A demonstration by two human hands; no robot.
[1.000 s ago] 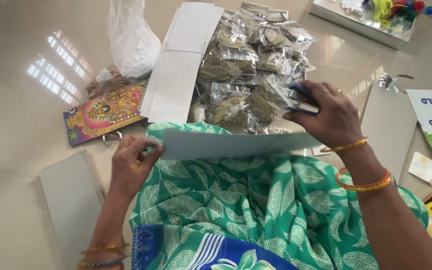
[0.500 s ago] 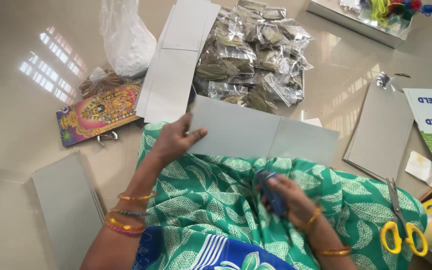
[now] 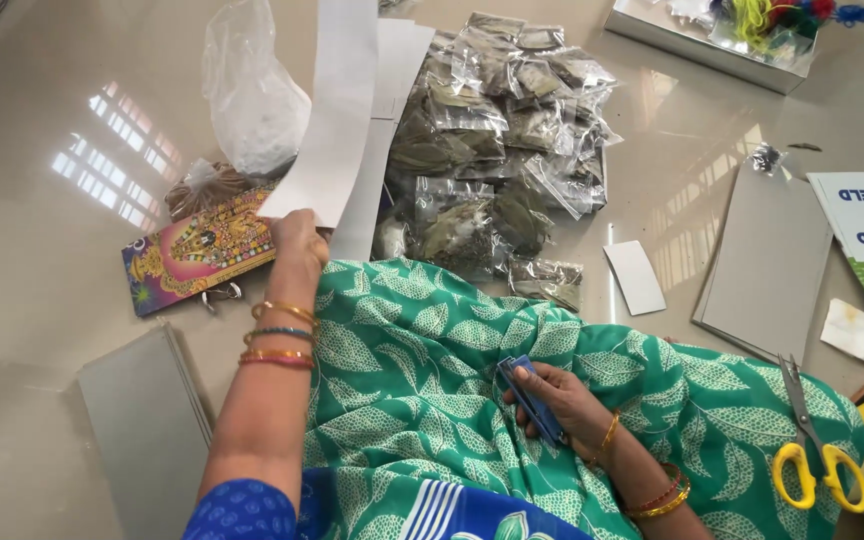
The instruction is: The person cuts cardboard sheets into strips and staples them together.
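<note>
Card strip (image 3: 327,110), long, white and flat, is raised over the floor to the left of the person's lap, its lower edge pinched in the left hand (image 3: 297,245), fingers closed on that edge and the rest of the strip slanting up and away. The right hand (image 3: 562,405) rests on the green patterned cloth (image 3: 432,370) across the lap, curled shut around a small blue tool (image 3: 530,398) whose end sticks out past the fingers. Just beyond the strip lie more white card pieces (image 3: 387,120), and beside those a heap of clear packets of dried leaves (image 3: 507,150). A colourful picture card (image 3: 197,260) sits on the floor near the left wrist, a clear plastic bag (image 3: 247,100) behind it. Grey boards (image 3: 147,430) lie left of the lap; yellow-handled scissors (image 3: 812,450) rest at the right.
</note>
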